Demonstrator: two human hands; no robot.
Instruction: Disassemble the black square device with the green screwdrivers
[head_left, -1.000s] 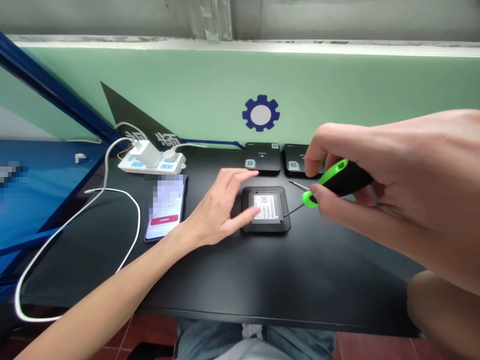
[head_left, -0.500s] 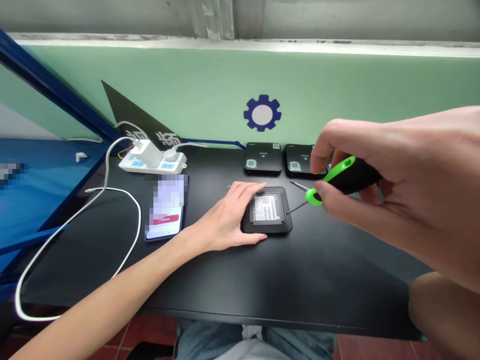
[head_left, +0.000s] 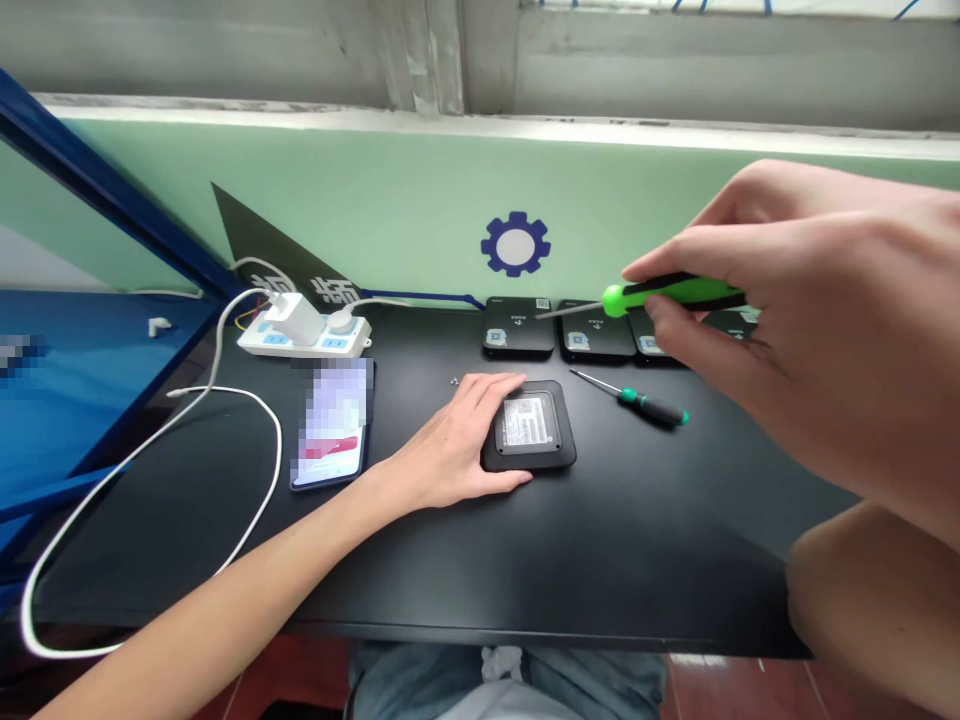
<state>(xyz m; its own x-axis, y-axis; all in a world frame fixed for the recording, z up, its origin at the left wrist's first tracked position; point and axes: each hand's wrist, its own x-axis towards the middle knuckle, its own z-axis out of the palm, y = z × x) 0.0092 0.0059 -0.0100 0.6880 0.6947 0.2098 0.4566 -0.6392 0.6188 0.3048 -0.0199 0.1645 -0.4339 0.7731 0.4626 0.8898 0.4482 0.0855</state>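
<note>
A black square box (head_left: 562, 425) with a white label lies flat on the dark table. Fingers and thumb of my left hand (head_left: 465, 440) grip it at its left side. Raised at the right, my right hand (head_left: 780, 290) pinches a green and black screwdriver (head_left: 675, 293). Its shaft points left, in front of the row of boxes at the back, and its tip is apart from the held box. A second screwdriver (head_left: 652, 407), with a black and teal handle, rests on the table to the right of the box.
Several black boxes (head_left: 517, 340) stand in a row along the green wall. To the left are a phone (head_left: 334, 420), a white power strip (head_left: 304, 345) and a looped white cable (head_left: 280, 440). Tiny metal pieces (head_left: 454, 381) lie behind my left hand.
The green screwdriver has lifted off the held box, and its shaft has swung up to nearly level. The teal screwdriver now shows fully. My left hand still holds the box.
</note>
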